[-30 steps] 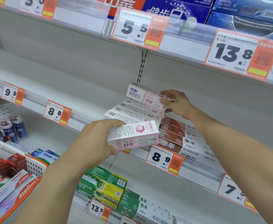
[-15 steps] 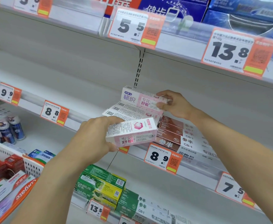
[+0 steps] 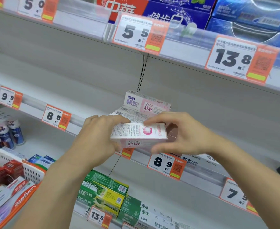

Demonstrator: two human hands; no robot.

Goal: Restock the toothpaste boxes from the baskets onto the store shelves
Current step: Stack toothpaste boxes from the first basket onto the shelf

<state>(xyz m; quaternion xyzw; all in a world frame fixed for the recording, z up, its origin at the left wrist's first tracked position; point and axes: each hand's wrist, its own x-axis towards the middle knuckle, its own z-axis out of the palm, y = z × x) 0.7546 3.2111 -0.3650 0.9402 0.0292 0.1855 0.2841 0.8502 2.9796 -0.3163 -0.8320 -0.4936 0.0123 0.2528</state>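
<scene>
Roughly midway: both hands, left hand (image 3: 93,142) and right hand (image 3: 182,138), grip one pink toothpaste box (image 3: 138,135) by its ends, held just before the middle shelf (image 3: 79,119). Pink stack (image 3: 146,104) already shelved behind. Basket (image 3: 31,171) lower left still holds boxes; much shelf bare.

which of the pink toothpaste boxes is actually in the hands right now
The nearest pink box, gripped at its ends by the left hand and right hand. The other pink boxes sit stacked on the shelf behind it.
</scene>
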